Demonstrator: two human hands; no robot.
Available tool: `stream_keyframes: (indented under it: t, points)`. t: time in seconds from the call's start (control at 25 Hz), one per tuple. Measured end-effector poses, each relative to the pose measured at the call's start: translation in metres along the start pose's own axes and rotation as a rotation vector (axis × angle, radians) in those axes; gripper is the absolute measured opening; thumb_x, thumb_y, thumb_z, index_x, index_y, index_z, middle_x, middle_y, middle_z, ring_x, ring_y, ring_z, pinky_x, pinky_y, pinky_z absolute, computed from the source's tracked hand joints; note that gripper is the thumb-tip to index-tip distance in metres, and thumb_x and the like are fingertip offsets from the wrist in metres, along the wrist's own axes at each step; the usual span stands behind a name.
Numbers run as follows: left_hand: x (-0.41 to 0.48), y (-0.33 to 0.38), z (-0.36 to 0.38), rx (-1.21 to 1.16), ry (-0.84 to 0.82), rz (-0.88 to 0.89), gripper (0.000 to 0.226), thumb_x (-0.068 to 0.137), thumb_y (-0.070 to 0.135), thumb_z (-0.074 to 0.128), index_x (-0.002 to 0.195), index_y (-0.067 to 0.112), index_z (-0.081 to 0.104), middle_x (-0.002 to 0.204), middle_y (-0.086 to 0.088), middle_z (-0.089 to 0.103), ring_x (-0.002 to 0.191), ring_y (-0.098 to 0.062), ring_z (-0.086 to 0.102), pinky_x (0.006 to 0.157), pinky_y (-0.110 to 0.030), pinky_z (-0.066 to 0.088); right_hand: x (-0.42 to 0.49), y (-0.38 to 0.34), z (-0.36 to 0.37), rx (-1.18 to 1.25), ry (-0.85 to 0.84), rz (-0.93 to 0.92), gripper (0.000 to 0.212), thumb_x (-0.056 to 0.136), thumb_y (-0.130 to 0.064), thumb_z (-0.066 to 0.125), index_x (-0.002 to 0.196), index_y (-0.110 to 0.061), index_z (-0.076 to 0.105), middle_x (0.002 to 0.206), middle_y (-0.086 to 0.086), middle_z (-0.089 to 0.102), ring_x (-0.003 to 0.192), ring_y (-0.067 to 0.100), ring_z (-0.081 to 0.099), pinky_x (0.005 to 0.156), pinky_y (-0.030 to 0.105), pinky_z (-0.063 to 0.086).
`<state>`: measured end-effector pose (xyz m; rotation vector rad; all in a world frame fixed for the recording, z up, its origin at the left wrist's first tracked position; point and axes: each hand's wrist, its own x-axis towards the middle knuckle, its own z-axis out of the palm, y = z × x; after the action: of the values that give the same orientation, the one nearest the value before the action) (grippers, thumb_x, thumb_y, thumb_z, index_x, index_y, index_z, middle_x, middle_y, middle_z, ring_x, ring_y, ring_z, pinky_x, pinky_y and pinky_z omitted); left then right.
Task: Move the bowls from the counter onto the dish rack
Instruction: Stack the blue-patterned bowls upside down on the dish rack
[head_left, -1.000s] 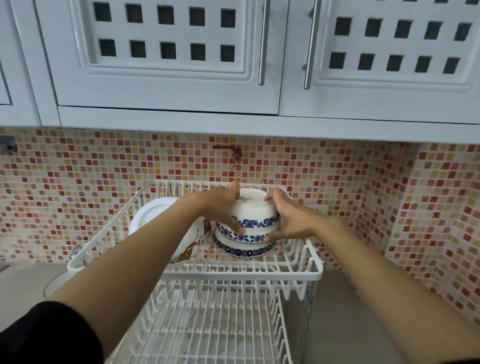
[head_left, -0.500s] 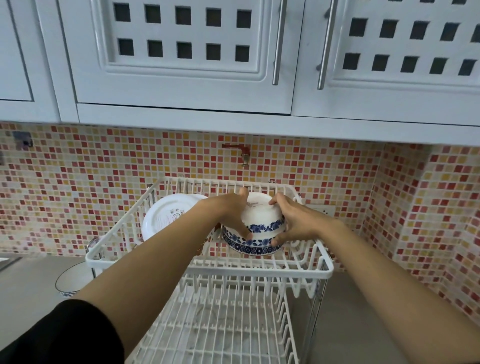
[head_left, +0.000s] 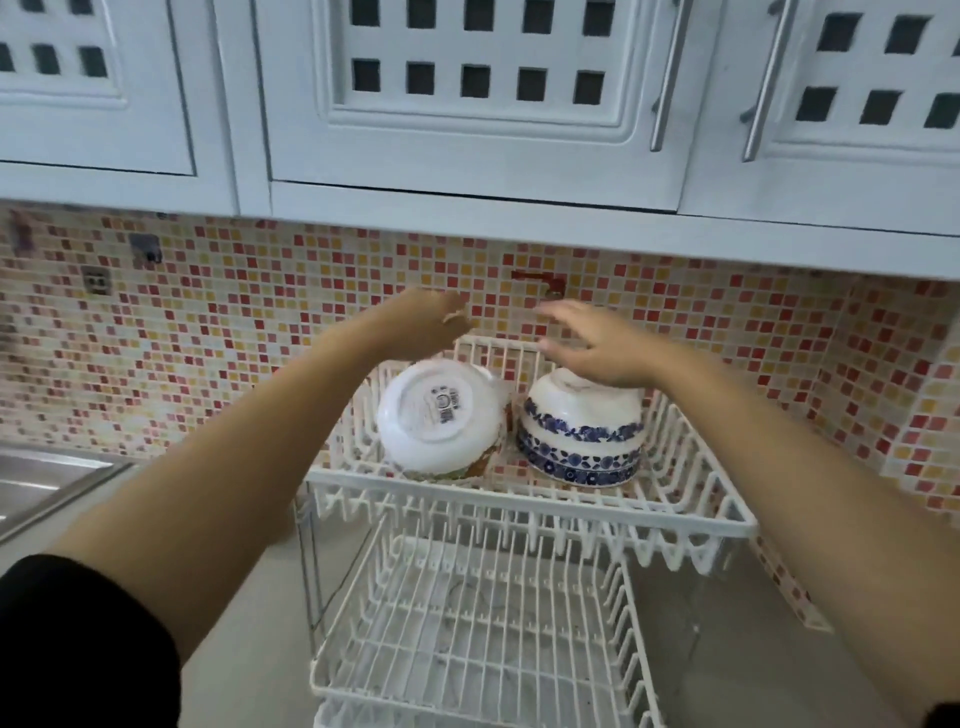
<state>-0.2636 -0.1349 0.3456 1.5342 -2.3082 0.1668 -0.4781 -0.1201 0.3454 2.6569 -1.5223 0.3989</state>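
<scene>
Two white bowls with blue flower bands (head_left: 581, 435) sit stacked upside down on the right of the top tier of the white wire dish rack (head_left: 524, 506). To their left a plain white bowl (head_left: 439, 418) leans on its side, base toward me, with a patterned dish partly hidden behind it. My right hand (head_left: 597, 349) hovers just above the stacked bowls, fingers spread, holding nothing. My left hand (head_left: 423, 325) is raised above the plain bowl, blurred, fingers loosely curled with nothing in them.
The rack's lower tier (head_left: 478, 629) holds nothing. A steel sink (head_left: 47, 480) lies at the left. White cabinets (head_left: 467, 104) hang low over the rack, and a mosaic tile wall (head_left: 208, 332) stands right behind it. Grey counter (head_left: 727, 670) lies around the rack.
Both hands let go of the blue-banded bowl, which now rests on the other bowl, and lifted up and apart. The view has shifted to the left.
</scene>
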Motion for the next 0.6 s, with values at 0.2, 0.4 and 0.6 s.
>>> stream_keyframes:
  t: [0.2,0.4,0.6]
  points:
    - [-0.056,-0.106,-0.017,-0.036,0.027,-0.234,0.051,0.100,0.038,0.028,0.127,0.002,0.052,0.131,-0.019,0.056,0.119,-0.033,0.054,0.098,-0.040,0.041,0.079,-0.112,0.024,0.134,-0.042,-0.119,0.054,0.099,-0.038,0.037,0.147,-0.016,0.026,0.155,0.006,0.028,0.139,0.023,0.032,0.111,0.037,0.027]
    - [-0.100,-0.226,-0.020,-0.060,-0.024,-0.490,0.051,0.100,0.038,0.028,0.124,0.002,0.055,0.128,-0.018,0.058,0.120,-0.035,0.053,0.101,-0.042,0.039,0.163,-0.216,0.082,0.118,-0.180,-0.069,0.046,0.098,-0.032,0.038,0.139,-0.012,0.039,0.144,0.009,0.043,0.128,0.027,0.044,0.105,0.037,0.038]
    - [-0.114,-0.327,0.002,-0.006,-0.113,-0.598,0.044,0.102,0.030,0.026,0.132,0.007,0.049,0.136,-0.018,0.052,0.127,-0.035,0.048,0.106,-0.044,0.036,0.248,-0.289,0.168,0.345,-0.309,0.137,0.036,0.097,-0.027,0.039,0.127,-0.012,0.050,0.127,0.008,0.053,0.110,0.026,0.055,0.093,0.035,0.046]
